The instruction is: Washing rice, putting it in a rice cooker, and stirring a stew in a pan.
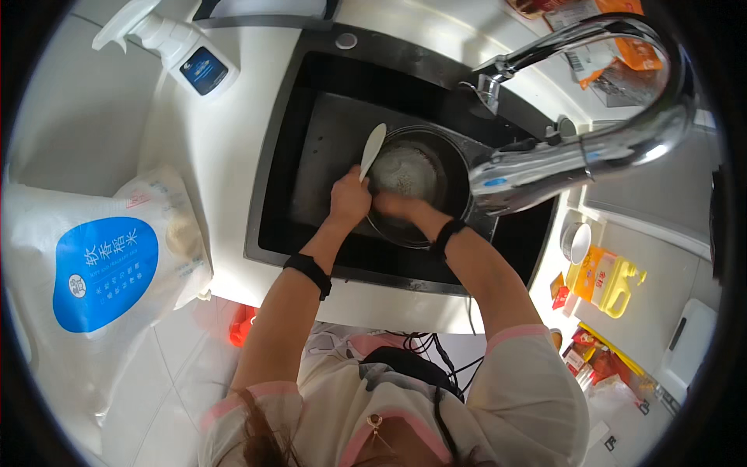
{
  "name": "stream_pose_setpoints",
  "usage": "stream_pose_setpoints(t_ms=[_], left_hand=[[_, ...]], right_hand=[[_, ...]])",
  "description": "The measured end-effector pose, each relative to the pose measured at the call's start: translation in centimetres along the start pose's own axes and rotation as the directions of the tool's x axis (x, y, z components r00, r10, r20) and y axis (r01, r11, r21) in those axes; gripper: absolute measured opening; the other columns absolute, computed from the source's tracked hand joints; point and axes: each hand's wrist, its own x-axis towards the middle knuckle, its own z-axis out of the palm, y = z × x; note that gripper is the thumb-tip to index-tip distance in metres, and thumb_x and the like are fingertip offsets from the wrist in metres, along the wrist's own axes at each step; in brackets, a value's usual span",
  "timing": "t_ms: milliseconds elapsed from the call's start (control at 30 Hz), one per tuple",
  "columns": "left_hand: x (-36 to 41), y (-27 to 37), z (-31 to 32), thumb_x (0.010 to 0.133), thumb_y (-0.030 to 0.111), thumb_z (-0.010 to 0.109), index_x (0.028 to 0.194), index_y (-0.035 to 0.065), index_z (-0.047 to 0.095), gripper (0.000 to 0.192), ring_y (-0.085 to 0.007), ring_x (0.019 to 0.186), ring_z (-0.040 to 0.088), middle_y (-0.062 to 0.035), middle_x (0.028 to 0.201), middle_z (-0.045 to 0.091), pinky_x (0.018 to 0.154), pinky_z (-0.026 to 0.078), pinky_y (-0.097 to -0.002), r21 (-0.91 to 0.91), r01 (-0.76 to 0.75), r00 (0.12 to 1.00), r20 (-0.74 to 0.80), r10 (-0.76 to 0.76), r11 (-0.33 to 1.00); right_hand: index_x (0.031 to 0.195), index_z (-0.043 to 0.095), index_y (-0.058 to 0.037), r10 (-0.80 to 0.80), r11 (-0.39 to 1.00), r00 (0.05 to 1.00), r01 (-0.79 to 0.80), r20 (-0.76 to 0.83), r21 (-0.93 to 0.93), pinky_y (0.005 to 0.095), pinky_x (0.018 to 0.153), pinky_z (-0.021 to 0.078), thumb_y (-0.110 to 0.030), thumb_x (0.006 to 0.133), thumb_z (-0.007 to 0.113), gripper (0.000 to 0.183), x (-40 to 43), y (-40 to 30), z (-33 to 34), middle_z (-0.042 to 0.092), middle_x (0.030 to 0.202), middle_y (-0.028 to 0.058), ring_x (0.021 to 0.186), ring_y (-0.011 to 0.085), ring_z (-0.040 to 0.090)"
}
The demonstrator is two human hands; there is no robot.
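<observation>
A round dark metal pot (461, 157) stands in the black sink (327, 134). Cloudy water (408, 163) with pale grains at the bottom, which look like rice, lies inside it. My left hand (350, 201) is at the pot's left rim, closed around the handle of a white rice paddle (373, 143) whose blade points up and away. Whether that hand also grips the rim is not clear. Over the near left part of the pot, my right hand (400, 207) is blurred by motion, so its fingers cannot be made out.
A chrome gooseneck faucet (537, 169) arches over the sink's right side. On the left are a large white rice bag (105, 274) and a spray bottle (198, 64). At right stand a small white bowl (576, 243) and a yellow pump jug (604, 280). Orange packages (630, 52) lie behind the faucet.
</observation>
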Motion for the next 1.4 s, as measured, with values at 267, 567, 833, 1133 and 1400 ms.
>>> stream_pose_setpoints(t_ms=[267, 567, 833, 1133, 1400], left_hand=[[0.6, 0.6, 1.2, 0.083, 0.016, 0.047, 0.105, -0.0012, 0.048, 0.027, -0.038, 0.078, 0.056, -0.0236, 0.086, 0.056, 0.068, 0.044, -0.0441, 0.142, -0.14, 0.99, 0.008, 0.14, 0.98], [0.9, 0.1, 1.7, 0.083, 0.015, 0.046, 0.1, -0.0036, 0.049, 0.026, -0.0354, 0.074, 0.058, -0.0242, 0.085, 0.056, 0.067, 0.046, -0.0435, 0.083, -0.107, 0.993, -0.041, 0.111, 0.991], [-0.8, 6.4, -0.2, 0.086, 0.022, 0.043, 0.089, -0.0001, 0.048, 0.022, -0.0202, 0.058, 0.06, -0.0103, 0.068, 0.052, 0.034, 0.035, -0.0235, -0.484, 0.24, 0.96, 0.247, -0.132, 0.842], [-6.1, 7.8, -4.1, 0.09, 0.028, 0.038, 0.083, 0.0045, 0.046, 0.026, -0.0111, 0.046, 0.05, -0.0055, 0.07, 0.052, 0.031, 0.026, -0.0165, -0.71, 0.437, 0.891, 0.427, -0.155, 0.552], [-12.9, 5.7, -6.8, 0.089, 0.029, 0.042, 0.078, 0.0054, 0.047, 0.026, -0.0091, 0.037, 0.039, -0.004, 0.061, 0.048, 0.029, 0.022, -0.0183, -0.737, 0.281, 0.956, 0.271, -0.112, 0.614]], right_hand=[[0.085, 0.061, -0.0057, 0.149, 0.847, 0.986, -0.167, -0.076, -0.505, 0.0411, 0.074, 0.0403, -0.019, 0.075, 0.049, 0.021, -14.6, 0.0, -8.0, 0.06, 0.087, 0.0134, 0.082, 0.0283, 0.056], [0.099, 0.055, -0.0077, 0.341, 0.882, 0.749, -0.464, -0.569, -0.082, 0.0535, 0.088, 0.0253, -0.033, 0.071, 0.06, 0.038, -19.8, 0.1, -7.4, 0.041, 0.119, 0.0115, 0.116, 0.0265, 0.033], [0.077, 0.058, -0.008, 0.196, 0.978, 0.745, -0.098, -0.638, 0.186, 0.0381, 0.065, 0.0418, -0.033, 0.071, 0.061, 0.026, -15.6, -3.0, -4.1, 0.057, 0.067, 0.0124, 0.066, 0.0297, 0.056], [0.077, 0.058, -0.0002, 0.746, 0.22, 0.514, 0.411, -0.424, 0.885, 0.0231, 0.052, 0.0387, -0.027, 0.084, 0.053, 0.028, -19.1, 5.1, -3.4, 0.054, 0.062, -0.0018, 0.057, 0.0062, 0.047], [0.088, 0.058, 0.0014, 0.727, -0.329, 0.642, 0.637, -0.243, 0.697, 0.0277, 0.066, 0.0442, -0.028, 0.083, 0.054, 0.03, -18.9, 0.1, -5.3, 0.059, 0.083, 0.0052, 0.07, 0.0144, 0.054]])
